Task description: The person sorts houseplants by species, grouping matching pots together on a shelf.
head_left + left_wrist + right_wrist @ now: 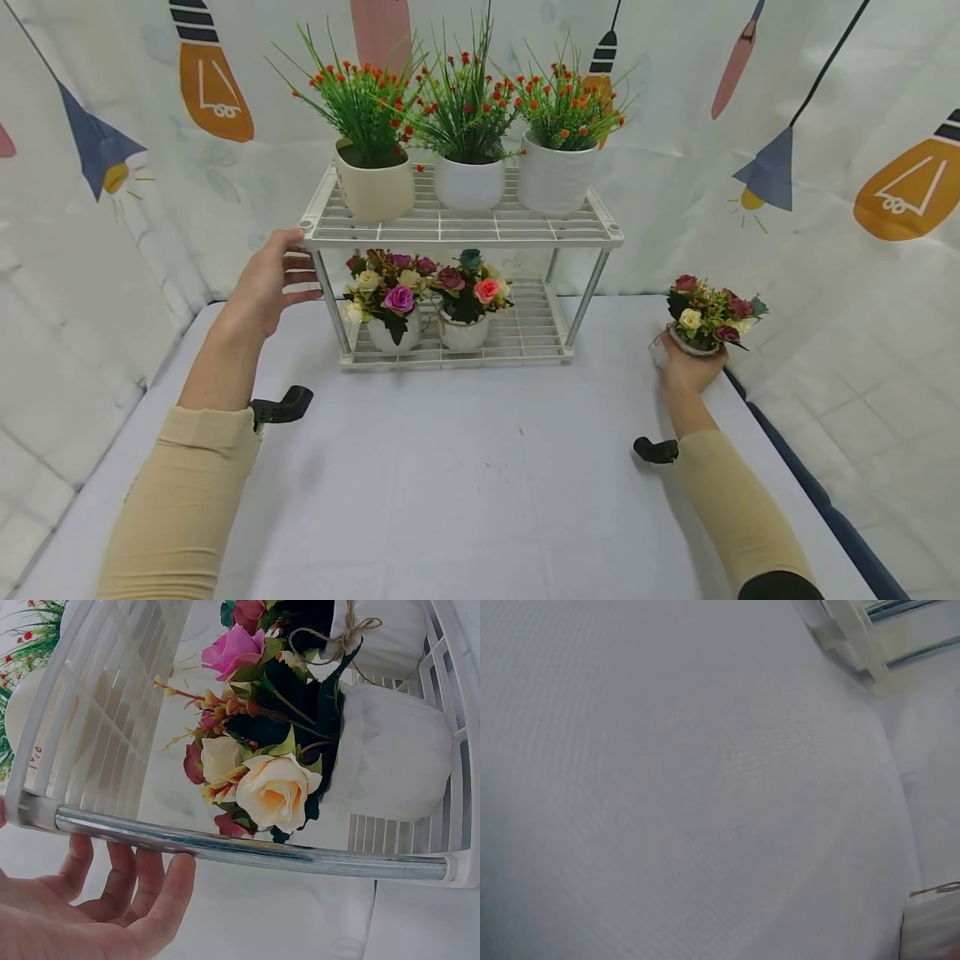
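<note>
My left hand (262,279) is at the left front corner of a white two-tier rack (465,233). Its extended fingers (176,889) rest against the metal post (255,851) in the left wrist view. Far to the right, my right hand (693,367) grips a small pot of artificial roses (712,312), red, cream and dark teal, over the table's right edge. The right wrist view catches only part of that pot (934,926) with its twine, at the lower right corner. Two white pots of roses, one purple and cream (393,296), one coral (468,304), stand on the rack's lower tier.
Three pots with grassy red-flowered plants, a cream one (375,187) and two white ones (472,179), line the upper tier. White cloth covers the table (450,475). A patterned curtain (675,192) hangs behind and at the sides.
</note>
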The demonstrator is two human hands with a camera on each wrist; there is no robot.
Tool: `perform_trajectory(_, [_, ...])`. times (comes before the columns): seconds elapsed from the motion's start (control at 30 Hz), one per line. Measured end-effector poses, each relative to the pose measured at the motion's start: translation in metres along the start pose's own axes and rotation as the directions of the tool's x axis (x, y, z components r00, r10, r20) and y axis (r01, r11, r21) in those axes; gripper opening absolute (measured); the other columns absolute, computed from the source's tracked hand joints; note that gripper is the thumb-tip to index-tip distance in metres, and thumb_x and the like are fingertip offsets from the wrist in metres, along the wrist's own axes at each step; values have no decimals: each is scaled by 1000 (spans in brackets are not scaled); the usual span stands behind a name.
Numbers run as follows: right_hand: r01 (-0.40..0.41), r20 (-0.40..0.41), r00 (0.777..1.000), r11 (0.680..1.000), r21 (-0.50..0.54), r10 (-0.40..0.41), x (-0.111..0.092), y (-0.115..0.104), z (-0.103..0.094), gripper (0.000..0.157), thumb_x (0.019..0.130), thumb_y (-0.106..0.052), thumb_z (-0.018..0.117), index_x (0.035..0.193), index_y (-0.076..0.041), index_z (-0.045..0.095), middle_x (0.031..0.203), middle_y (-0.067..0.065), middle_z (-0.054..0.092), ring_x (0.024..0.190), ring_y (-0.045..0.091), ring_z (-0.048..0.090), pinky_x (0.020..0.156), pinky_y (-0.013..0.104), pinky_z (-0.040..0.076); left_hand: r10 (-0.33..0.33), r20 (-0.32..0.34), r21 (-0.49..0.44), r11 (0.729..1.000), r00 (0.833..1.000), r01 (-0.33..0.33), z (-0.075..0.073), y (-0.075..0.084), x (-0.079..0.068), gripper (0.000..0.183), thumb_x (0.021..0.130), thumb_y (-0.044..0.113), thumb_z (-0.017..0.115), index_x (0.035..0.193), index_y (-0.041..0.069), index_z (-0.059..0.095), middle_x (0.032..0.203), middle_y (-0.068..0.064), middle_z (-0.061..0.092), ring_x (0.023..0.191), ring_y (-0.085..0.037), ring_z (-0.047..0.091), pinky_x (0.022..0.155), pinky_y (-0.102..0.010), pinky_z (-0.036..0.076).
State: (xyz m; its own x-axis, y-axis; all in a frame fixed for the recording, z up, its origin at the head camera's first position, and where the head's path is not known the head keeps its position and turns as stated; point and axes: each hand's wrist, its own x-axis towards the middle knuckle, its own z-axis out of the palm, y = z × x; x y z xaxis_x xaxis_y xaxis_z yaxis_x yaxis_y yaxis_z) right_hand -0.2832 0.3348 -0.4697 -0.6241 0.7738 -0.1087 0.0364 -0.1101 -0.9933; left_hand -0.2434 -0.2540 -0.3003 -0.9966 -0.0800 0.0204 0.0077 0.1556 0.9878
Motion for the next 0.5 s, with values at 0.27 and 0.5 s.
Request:
perform_trajectory(0.27, [-10, -21, 1000, 1000, -8, 10, -1, -1, -1, 110, 78, -21, 92, 161, -20, 20, 165, -6, 25, 147, 2, 20, 117, 14, 12, 4, -6, 22, 1000, 1000, -3, 0, -1, 1, 51, 104, 64, 35, 122, 19, 51, 123, -9, 49, 111, -21, 51, 93, -39, 52])
perform_trajectory(0.5, [-35, -12, 999, 999, 6, 35, -6, 0, -3, 113, 77, -19, 93, 162, -22, 19, 166, -6, 22, 148, 2, 18, 116, 14, 14, 2, -11, 29, 1000, 1000, -1, 1, -2, 2, 51, 104, 64, 34, 122, 20, 51, 124, -9, 49, 111, -21, 51, 97, -44, 50])
